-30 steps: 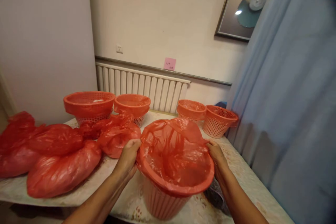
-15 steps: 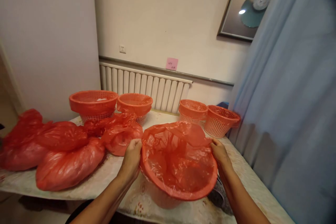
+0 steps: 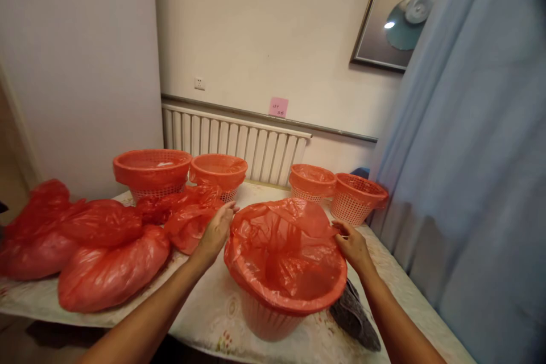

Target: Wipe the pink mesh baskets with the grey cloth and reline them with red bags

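In front of me a basket (image 3: 273, 318) stands on the table, lined with a red plastic bag (image 3: 294, 264). The bag's edge is folded over most of the rim and stands up loosely at the far side. My left hand (image 3: 218, 232) is just off the rim's left side, its fingers stretched out and holding nothing. At the right side, the bent fingers of my right hand (image 3: 352, 243) pinch the bag's edge. A dark grey cloth-like item (image 3: 355, 317) lies beside the basket, below my right forearm.
Several filled red bags (image 3: 113, 270) lie at the left. Behind stand more bag-lined baskets: a large one (image 3: 152, 173), one beside it (image 3: 219, 172), and two at the right (image 3: 312, 181). A blue curtain (image 3: 460, 170) borders the flowered tablecloth (image 3: 205, 318); a radiator (image 3: 239, 145) is behind.
My left hand has let go of the bag's left edge and moved slightly up. My right hand has shifted a little left along the rim. The basket sits more upright.
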Available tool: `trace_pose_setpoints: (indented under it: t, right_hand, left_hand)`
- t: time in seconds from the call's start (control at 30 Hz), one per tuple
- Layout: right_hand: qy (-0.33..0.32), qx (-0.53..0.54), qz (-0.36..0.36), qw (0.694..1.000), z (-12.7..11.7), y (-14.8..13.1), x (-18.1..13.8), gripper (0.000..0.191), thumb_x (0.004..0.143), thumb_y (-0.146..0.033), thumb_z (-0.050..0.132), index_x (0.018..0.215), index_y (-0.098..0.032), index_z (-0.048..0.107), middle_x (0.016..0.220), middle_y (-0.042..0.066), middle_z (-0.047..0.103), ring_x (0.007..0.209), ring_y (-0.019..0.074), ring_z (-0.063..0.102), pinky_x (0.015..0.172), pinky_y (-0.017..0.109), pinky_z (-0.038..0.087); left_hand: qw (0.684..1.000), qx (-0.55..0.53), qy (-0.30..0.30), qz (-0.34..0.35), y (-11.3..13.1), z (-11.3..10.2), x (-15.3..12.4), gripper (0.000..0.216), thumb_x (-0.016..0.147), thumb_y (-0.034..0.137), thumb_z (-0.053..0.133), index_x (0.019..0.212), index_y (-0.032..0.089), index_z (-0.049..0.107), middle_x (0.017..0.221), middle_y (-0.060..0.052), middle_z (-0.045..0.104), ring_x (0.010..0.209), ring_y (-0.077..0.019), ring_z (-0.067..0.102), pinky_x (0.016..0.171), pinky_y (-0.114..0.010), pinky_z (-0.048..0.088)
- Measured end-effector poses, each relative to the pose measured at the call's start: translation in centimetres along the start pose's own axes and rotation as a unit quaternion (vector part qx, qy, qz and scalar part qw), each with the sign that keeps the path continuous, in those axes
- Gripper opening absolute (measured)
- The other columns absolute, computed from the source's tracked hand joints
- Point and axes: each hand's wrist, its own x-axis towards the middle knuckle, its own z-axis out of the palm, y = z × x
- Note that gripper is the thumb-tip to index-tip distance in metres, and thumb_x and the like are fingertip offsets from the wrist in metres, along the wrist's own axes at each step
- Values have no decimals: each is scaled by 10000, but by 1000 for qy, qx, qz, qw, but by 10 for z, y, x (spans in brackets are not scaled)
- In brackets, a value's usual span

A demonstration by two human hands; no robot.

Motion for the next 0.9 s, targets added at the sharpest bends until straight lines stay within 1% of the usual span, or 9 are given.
trace_pose_setpoints:
  t: [0.07, 0.17, 0.23, 0.3, 0.43, 0.6, 0.67, 0.77, 0.9]
  right_hand:
    - [-18, 18, -16, 1000, 0, -4, 0, 460, 595, -292, 511, 1013, -189, 674, 1041, 82, 704, 934, 230, 646, 842, 346, 480]
    - [-40, 66, -27, 997, 0, -9, 3, 398, 602, -276, 515, 951, -196, 689, 1009, 63, 711, 939, 226, 639, 850, 330, 476]
    - [-37, 83, -21, 996, 1, -10, 10, 327, 617, -295, 528, 883, -195, 690, 950, 53, 716, 911, 225, 634, 826, 315, 474]
    - [-31, 85, -6, 996, 4, -5, 18, 284, 640, -329, 527, 836, -192, 680, 892, 48, 716, 853, 218, 632, 757, 295, 476]
    - [-39, 81, 42, 995, 19, 12, 33, 266, 632, -369, 500, 737, -180, 655, 704, 35, 689, 663, 189, 606, 594, 268, 446]
    - [-85, 59, 69, 992, 36, 27, 36, 214, 589, -368, 564, 629, -171, 639, 587, 13, 653, 558, 165, 560, 536, 264, 410]
    - [-95, 51, 62, 992, 36, 27, 35, 188, 571, -341, 587, 623, -170, 642, 593, 11, 655, 572, 163, 557, 549, 263, 409]
    - [-102, 49, 40, 993, 26, 22, 38, 206, 563, -305, 588, 702, -174, 664, 649, 11, 674, 616, 168, 578, 590, 269, 427]
    - [-110, 54, 3, 992, 13, 9, 45, 345, 600, -295, 569, 910, -185, 675, 774, 23, 702, 718, 189, 621, 666, 291, 461]
  left_hand:
    - [998, 8, -56, 21, 12, 3, 6, 535, 768, 495, 627, 1210, 196, 591, 1267, -90, 612, 1175, -249, 541, 976, -335, 408]
    - [991, 23, -131, 14, 24, 10, 13, 318, 710, 361, 705, 976, 187, 685, 972, -45, 708, 926, -221, 636, 790, -292, 480]
    - [989, 30, -148, -4, 24, 16, 21, 174, 732, 326, 676, 807, 169, 666, 733, -2, 669, 693, -165, 615, 620, -246, 460]
    - [990, 31, -132, -24, 17, 22, 32, 157, 781, 314, 624, 736, 163, 617, 618, 36, 590, 554, -114, 540, 520, -215, 410]
    - [993, 49, -75, -77, -4, 26, 61, 203, 902, 327, 531, 853, 142, 597, 676, 35, 573, 519, -81, 508, 497, -215, 431]
    - [983, 120, -41, -135, -14, 21, 87, 271, 913, 348, 557, 1082, 139, 589, 996, -48, 639, 792, -148, 631, 682, -318, 549]
    - [976, 147, -57, -149, -12, 19, 91, 257, 910, 338, 564, 1064, 135, 597, 990, -44, 640, 795, -149, 632, 683, -317, 550]
    - [966, 164, -120, -159, -2, 16, 92, 185, 888, 301, 595, 939, 125, 616, 807, -3, 639, 631, -107, 595, 581, -258, 510]
    - [959, 146, -195, -141, 18, 16, 90, 238, 675, 206, 741, 884, 142, 646, 694, 15, 656, 585, -137, 593, 542, -243, 441]
